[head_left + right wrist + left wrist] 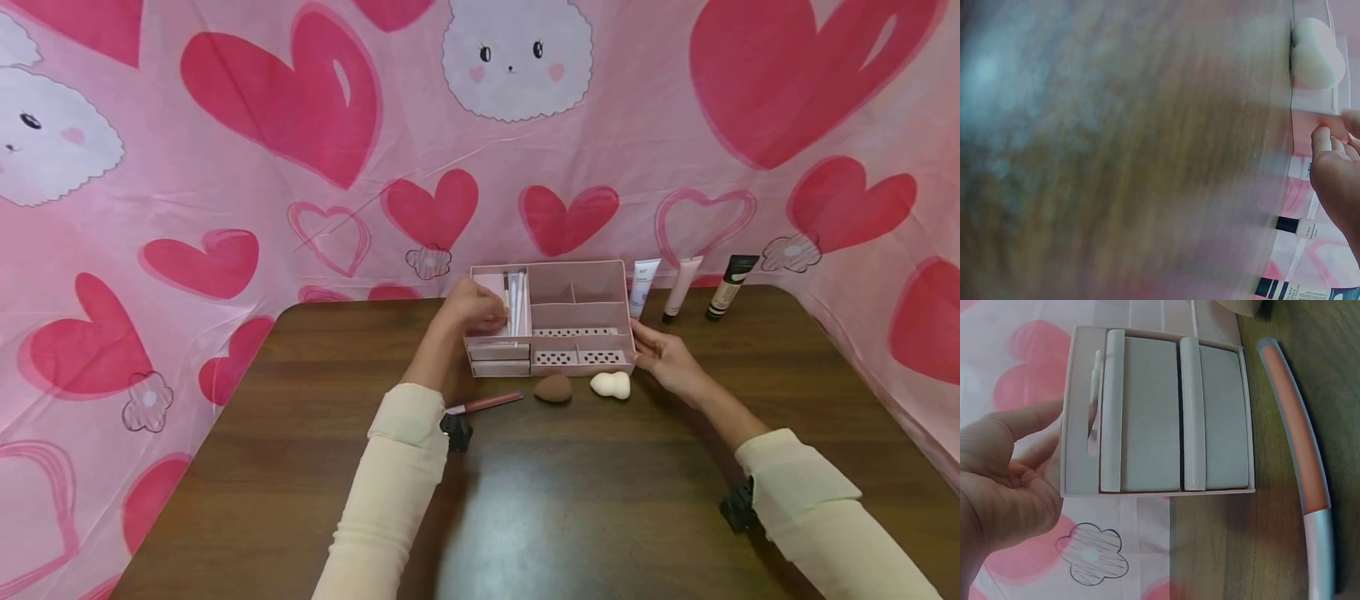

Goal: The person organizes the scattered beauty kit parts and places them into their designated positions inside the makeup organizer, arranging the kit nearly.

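A pink desk organizer (577, 283) stands near the back of the table, with compartments and two drawers (1147, 412) at its left. My left hand (480, 307) reaches into its upper left compartment, beside several slim makeup brushes (517, 300). The fingertips are hidden behind the organizer's wall in the left wrist view, so I cannot tell what they hold. My right hand (667, 358) touches the organizer's right side wall with extended fingers. In front lie a lip gloss tube (487, 402), a brown makeup sponge (553, 389) and a cream makeup sponge (612, 385).
To the organizer's right stand a white tube (642, 287), a pink tube (681, 289) and a black-and-beige tube (731, 288). Behind the wooden table (570, 500) hangs a pink cloth (495, 150) with hearts.
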Demonstrator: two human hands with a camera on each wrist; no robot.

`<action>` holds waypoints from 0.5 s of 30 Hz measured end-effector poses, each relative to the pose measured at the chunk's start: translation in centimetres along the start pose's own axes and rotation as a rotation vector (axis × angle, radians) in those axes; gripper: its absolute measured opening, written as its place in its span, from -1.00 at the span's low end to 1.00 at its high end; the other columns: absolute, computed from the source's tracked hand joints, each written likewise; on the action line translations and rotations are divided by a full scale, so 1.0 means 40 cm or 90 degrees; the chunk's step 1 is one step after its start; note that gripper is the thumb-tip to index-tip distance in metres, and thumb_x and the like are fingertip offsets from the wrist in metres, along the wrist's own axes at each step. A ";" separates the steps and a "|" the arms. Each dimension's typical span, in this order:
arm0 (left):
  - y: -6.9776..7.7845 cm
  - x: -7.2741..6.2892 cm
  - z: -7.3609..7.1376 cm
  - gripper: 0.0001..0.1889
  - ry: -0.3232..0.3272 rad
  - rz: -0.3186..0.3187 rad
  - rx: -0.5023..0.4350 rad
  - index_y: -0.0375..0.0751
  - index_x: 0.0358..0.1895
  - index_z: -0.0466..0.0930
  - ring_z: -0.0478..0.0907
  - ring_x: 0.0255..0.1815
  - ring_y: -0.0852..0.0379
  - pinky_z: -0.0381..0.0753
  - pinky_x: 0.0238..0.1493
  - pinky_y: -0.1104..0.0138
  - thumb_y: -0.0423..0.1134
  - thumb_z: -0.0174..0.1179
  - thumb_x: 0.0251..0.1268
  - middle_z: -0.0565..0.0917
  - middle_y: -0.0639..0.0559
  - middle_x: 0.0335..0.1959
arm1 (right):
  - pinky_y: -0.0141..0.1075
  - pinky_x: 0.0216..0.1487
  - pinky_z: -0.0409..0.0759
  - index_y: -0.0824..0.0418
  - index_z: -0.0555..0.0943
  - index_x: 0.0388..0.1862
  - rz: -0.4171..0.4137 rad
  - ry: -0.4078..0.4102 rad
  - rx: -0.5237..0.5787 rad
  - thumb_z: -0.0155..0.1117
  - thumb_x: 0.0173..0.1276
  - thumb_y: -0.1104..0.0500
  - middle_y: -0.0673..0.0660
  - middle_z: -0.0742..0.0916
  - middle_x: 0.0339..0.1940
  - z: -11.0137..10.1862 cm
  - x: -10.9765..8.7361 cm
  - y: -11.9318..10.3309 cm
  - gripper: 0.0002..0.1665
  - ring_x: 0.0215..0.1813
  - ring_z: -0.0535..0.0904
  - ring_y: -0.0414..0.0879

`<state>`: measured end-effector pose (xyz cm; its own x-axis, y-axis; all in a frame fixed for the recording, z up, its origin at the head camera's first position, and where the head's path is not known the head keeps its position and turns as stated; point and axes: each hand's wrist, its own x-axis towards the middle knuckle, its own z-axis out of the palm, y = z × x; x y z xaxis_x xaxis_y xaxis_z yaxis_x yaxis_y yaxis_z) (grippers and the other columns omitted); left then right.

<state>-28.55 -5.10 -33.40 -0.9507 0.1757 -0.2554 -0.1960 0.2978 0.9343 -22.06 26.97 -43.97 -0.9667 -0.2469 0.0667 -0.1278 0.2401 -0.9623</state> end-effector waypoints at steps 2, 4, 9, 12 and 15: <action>-0.005 -0.003 -0.005 -0.72 -0.003 0.008 -0.005 -0.68 0.02 0.60 0.57 -0.47 0.20 0.69 -0.41 0.49 -0.57 0.20 0.28 0.61 -0.16 -0.34 | -0.60 0.23 0.47 0.49 0.00 0.59 0.000 0.001 0.002 0.01 0.47 0.49 0.48 0.11 0.60 0.000 -0.001 0.000 -0.22 0.55 0.17 0.08; -0.012 -0.006 -0.012 -0.69 0.001 0.029 -0.005 -0.66 0.06 0.60 0.60 -0.48 0.22 0.72 -0.38 0.46 -0.54 0.22 0.30 0.66 -0.31 -0.23 | -0.59 0.23 0.48 0.48 0.00 0.60 0.004 0.000 0.003 0.01 0.48 0.48 0.46 0.12 0.61 0.000 -0.001 -0.001 -0.23 0.55 0.17 0.09; -0.036 -0.024 -0.036 -0.69 0.032 0.111 0.014 -0.57 0.09 0.63 0.67 -0.46 0.23 0.77 -0.30 0.34 -0.46 0.24 0.33 0.71 -0.54 -0.05 | -0.59 0.21 0.50 0.47 -0.01 0.60 0.007 0.000 0.002 0.02 0.50 0.45 0.46 0.11 0.61 -0.002 0.000 0.000 -0.23 0.55 0.16 0.10; -0.054 -0.036 -0.051 -0.70 0.068 0.165 0.016 -0.53 0.08 0.65 0.70 -0.43 0.23 0.78 -0.30 0.33 -0.44 0.22 0.34 0.73 -0.50 -0.07 | -0.61 0.20 0.50 0.49 -0.01 0.60 0.001 -0.001 0.003 0.01 0.49 0.46 0.48 0.10 0.60 -0.003 0.000 0.003 -0.23 0.54 0.17 0.08; -0.074 -0.045 -0.060 -0.72 0.122 0.220 0.031 -0.49 0.04 0.69 0.71 -0.39 0.24 0.76 -0.27 0.35 -0.42 0.24 0.32 0.76 -0.44 -0.11 | -0.61 0.22 0.49 0.49 -0.02 0.60 -0.001 -0.005 0.003 0.00 0.49 0.48 0.49 0.09 0.60 -0.003 0.001 0.004 -0.23 0.54 0.16 0.09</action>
<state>-26.85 -8.55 -35.11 -0.9872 0.0969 0.1266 0.1501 0.2967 0.9431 -22.12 27.10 -44.09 -0.9649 -0.2541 0.0666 -0.1286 0.2356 -0.9633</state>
